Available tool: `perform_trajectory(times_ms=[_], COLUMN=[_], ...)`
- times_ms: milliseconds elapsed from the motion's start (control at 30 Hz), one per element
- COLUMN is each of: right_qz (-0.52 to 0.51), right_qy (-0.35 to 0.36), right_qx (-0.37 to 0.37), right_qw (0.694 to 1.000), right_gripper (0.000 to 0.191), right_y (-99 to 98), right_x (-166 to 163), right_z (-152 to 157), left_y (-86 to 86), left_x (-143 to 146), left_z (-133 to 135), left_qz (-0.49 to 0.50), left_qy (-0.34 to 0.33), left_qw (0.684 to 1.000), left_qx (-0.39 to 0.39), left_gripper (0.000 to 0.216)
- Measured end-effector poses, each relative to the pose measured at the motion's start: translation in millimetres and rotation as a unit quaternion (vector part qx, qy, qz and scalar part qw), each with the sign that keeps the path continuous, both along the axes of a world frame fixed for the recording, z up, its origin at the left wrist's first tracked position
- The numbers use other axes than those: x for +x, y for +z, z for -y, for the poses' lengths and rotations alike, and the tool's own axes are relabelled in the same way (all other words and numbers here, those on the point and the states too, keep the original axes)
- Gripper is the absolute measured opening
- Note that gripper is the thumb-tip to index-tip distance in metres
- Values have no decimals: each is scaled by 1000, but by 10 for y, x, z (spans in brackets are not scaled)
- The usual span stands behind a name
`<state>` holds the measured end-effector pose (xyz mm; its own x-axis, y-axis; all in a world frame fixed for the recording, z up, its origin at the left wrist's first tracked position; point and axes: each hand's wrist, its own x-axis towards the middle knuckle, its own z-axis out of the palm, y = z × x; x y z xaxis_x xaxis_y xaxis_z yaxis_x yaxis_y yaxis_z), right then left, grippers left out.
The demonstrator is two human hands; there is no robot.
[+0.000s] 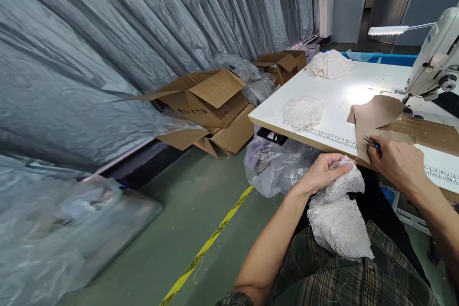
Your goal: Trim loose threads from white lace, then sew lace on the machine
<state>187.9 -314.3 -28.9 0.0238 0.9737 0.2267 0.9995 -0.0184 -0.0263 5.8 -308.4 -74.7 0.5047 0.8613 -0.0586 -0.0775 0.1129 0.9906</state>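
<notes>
Hands divide the work here: the left hand pinches the top of a white lace piece between thumb and fingers, just off the near edge of the tabletop, while the right hand has its fingers closed round a small pointed tool (snips or tweezers, too little shows to tell). The lace hangs from the left hand over the plaid clothing at the lap, which probably takes its weight and leaves only the upper part to be gripped; whether it is one layer or several I cannot tell. The tool's tip points left, over a brown sheet — the hand's low place by the edge likely keeps it close to the lace. That sheet reaches right to the foot of the sewing machine, perhaps as a smooth surface for cloth to slide on. Two heaps, a near lace pile and a far lace pile, sit along the tabletop's left side, apart from each other — presumably there to stay within reach yet clear of the needle, where the light falls brightest.
</notes>
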Motion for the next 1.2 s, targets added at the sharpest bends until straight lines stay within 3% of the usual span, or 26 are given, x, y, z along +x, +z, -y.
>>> perform_trajectory(times_ms=[100,167,300,500,733,933,1100,1200], right_qz=[-93,-211,-396,-414,-399,-403,-481,-539], right_qy=[13,53,110,106,108,86,91,124], right_qx=[84,118,27,-24,-12,5,-20,-13], right_qw=[992,969,911,904,910,911,872,833], right_gripper=[40,50,64,67,66,68,67,53], right_y=[-23,-16,-82,-302,-325,-394,-413,-406], right_x=[83,67,-40,-75,-135,-129,-72,-93], right_z=[156,293,524,527,418,427,520,570], left_y=[-1,16,82,162,204,201,153,146], left_x=[48,58,42,28,50,59,33,12], left_z=[-35,-43,-28,1,27,39,81,137], left_qz=[7,6,-1,-22,-45,-38,-25,-27], left_qy=[-10,-10,-6,0,-4,32,25,6], left_qw=[1000,1000,1000,999,999,999,999,1000], left_qx=[4,12,21,30,24,22,-8,-2], left_gripper=[43,42,43,49,46,38,35,33])
